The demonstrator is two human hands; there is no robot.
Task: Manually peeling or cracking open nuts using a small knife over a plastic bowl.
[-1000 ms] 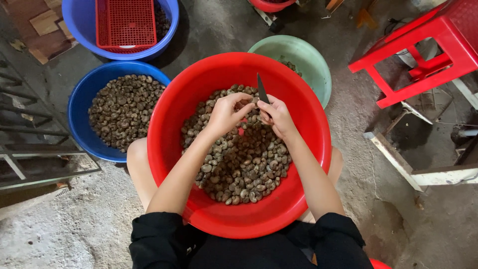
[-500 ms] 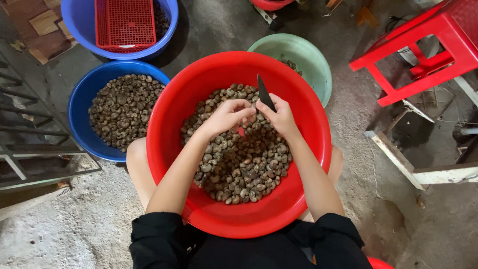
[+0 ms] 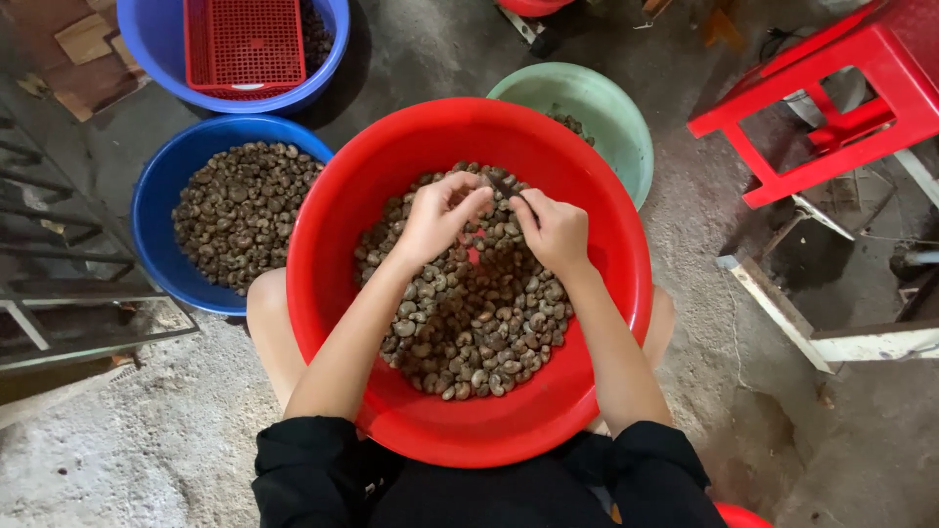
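Observation:
A big red basin [image 3: 333,225] rests on my lap, half full of brown cashew nuts in shell [image 3: 469,323]. Over the pile, my left hand [image 3: 437,217] pinches one nut between thumb and fingers. My right hand [image 3: 554,231] grips a small dark knife [image 3: 502,185], its blade tipped down and left against the nut in my left hand. Both hands meet near the far side of the pile.
A blue basin [image 3: 156,210] of the same nuts sits at the left. Behind it stands another blue basin [image 3: 152,39] with a red plastic crate [image 3: 245,44]. A pale green bowl [image 3: 611,122] lies behind the red basin. A red plastic stool [image 3: 831,108] stands at the right on concrete.
The knife blade, which pointed up and away, has swung down toward the nut in my left hand. Both hands shifted slightly away from me.

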